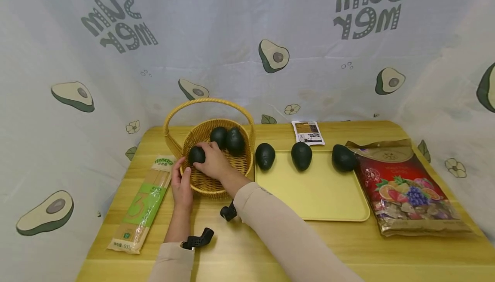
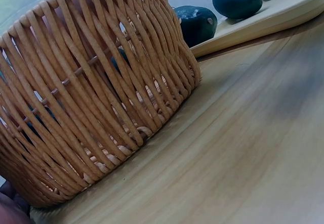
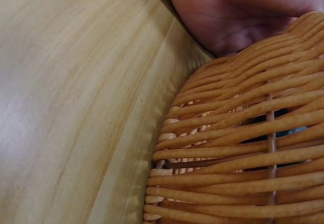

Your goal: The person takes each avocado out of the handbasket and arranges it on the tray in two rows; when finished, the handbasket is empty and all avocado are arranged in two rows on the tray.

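Observation:
A wicker basket [image 1: 206, 191] with a tall arched handle stands on the table, also filling much of the left wrist view. Inside it, my right hand [image 1: 214, 161] holds a dark avocado [image 1: 197, 155] at the left side. Two more avocados, one at the back [image 1: 218, 136] and one at the back right [image 1: 235, 141], lie in the basket. My left hand [image 1: 182, 189] grips the basket's left rim, thumb toward the inside. The right wrist view shows the left palm [image 3: 238, 16] against the wicker; its fingertips are hidden there.
Right of the basket lies a yellow tray [image 1: 313, 196], with three avocados [image 1: 301, 156] along its far edge. A red fruit candy bag [image 1: 406, 191] overlaps its right side. A small white packet [image 1: 308, 133] lies behind; a noodle pack [image 1: 143, 204] is at left.

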